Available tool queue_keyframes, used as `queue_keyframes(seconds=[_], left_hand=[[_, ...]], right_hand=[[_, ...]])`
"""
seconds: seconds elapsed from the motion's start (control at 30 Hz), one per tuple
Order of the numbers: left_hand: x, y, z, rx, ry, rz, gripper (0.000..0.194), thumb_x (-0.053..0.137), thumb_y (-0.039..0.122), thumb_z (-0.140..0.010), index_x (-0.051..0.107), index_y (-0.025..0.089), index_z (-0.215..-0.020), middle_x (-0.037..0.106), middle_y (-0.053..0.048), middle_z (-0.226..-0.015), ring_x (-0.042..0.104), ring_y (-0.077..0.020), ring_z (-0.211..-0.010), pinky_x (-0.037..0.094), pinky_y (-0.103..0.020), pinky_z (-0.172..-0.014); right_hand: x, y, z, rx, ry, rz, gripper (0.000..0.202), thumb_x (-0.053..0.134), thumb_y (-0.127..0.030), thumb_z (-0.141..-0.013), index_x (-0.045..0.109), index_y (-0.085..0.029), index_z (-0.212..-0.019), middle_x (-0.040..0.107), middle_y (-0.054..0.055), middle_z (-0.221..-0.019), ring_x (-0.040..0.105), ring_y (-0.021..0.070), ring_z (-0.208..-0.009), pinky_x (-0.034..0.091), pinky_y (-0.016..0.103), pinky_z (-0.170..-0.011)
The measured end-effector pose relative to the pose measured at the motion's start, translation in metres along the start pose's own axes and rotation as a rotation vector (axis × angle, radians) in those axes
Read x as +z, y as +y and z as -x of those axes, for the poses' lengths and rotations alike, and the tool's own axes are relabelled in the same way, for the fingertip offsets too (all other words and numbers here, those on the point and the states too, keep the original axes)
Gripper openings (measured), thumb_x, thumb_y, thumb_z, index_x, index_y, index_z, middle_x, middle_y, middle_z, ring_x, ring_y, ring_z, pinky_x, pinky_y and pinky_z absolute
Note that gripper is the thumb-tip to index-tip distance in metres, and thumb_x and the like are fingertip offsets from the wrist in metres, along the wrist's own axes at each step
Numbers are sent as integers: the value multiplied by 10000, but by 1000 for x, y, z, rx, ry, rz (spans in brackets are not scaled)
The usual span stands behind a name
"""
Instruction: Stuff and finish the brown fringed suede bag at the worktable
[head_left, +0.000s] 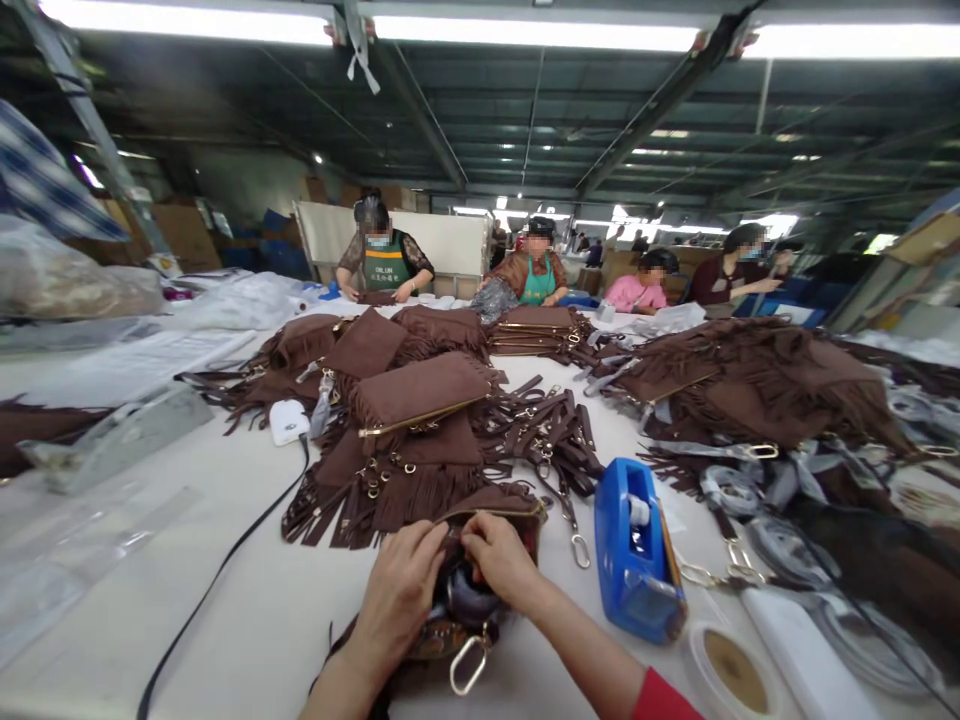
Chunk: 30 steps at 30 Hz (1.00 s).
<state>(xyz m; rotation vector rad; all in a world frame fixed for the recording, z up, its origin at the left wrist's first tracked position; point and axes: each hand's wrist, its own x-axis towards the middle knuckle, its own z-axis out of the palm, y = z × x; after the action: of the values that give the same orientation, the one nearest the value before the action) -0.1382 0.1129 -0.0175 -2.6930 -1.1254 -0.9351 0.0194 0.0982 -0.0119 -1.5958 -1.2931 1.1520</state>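
Note:
Right in front of me lies a brown fringed bag [510,497] with its gold zip mouth apart. My left hand [405,575] is closed on the left side of the opening, its fingertips partly hidden inside. At the right side, my right hand [496,560] has curled fingers pinching at the bag's mouth; whether they also hold something inside is hidden. A dark, shiny rounded thing [472,597] shows between the hands. Below it, a gold oval clip [469,665] hangs toward me.
Brown fringed pouches [424,390] are piled ahead, with more bags [757,385] at the right. Straps with clips [555,440] lie between. A blue tape dispenser [637,550] and tape roll [727,670] stand right; a black cable [232,570] runs left. Co-workers sit across the table.

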Motion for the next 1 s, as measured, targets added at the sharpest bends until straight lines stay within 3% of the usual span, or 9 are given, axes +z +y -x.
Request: queue_keyframes(seconds=[0.1,0.23,0.37,0.47,0.53,0.63,0.73,0.87,1.0], left_hand=[[-14,21,20,48,45,61,262,370,284,-909,526,163,-1081,622,-71,-970,572,-166,-906,461,-267,-787],[-8,49,45,97,23,9,348,446,419,-867,527,140,-1059,629,-84,-929,589,-185,-834,463,-273,-712],[6,61,50,54,-9,-28,158,399,235,-903,537,172,-948,607,-23,-736,550,-168,-657,395,-292,-631],[9,62,48,21,-25,-23,131,414,189,-893,538,195,-851,570,-1,-666,508,-170,-609,357,-295,-610],[7,60,46,-21,-42,14,155,416,191,-891,535,205,-792,556,4,-647,504,-167,-601,352,-286,-594],[5,58,45,-92,-69,113,187,409,186,-881,534,211,-745,557,12,-634,523,-151,-589,370,-260,-563],[4,57,43,-190,-122,218,175,421,175,-851,553,213,-743,588,8,-667,561,-144,-625,410,-239,-573],[2,56,43,-371,-200,307,159,444,192,-846,566,225,-750,614,11,-716,594,-147,-696,451,-232,-620],[-5,40,64,-281,-183,212,164,412,260,-887,554,222,-961,645,-24,-857,618,-157,-796,488,-229,-697]], right_hand=[[0,3,-2,-13,-7,-75,178,437,-22,-763,475,-165,-663,470,-75,-497,435,64,-344,303,158,-362],[0,6,-5,-21,-12,-129,182,433,-9,-748,479,-165,-666,490,-70,-514,451,68,-350,304,159,-357],[-6,4,-3,-32,-19,-145,174,423,-24,-757,468,-169,-672,479,-72,-505,447,71,-352,299,160,-367],[-9,6,12,-56,-18,-150,159,418,-48,-778,450,-177,-689,504,-58,-535,470,79,-398,330,171,-418],[-6,11,30,-159,68,-64,134,412,-101,-816,451,-183,-718,535,-29,-602,513,108,-497,367,199,-495],[7,23,56,-479,329,188,165,340,-174,-883,468,-187,-780,552,19,-695,525,161,-637,375,256,-587],[23,35,63,-729,487,313,218,278,-169,-913,462,-185,-797,550,29,-692,505,168,-630,361,270,-587],[30,41,46,-852,542,443,239,251,-162,-927,450,-173,-795,527,32,-638,484,165,-567,352,270,-540],[22,36,30,-917,462,606,260,217,-136,-919,462,-148,-832,525,42,-615,495,174,-535,364,276,-511]])
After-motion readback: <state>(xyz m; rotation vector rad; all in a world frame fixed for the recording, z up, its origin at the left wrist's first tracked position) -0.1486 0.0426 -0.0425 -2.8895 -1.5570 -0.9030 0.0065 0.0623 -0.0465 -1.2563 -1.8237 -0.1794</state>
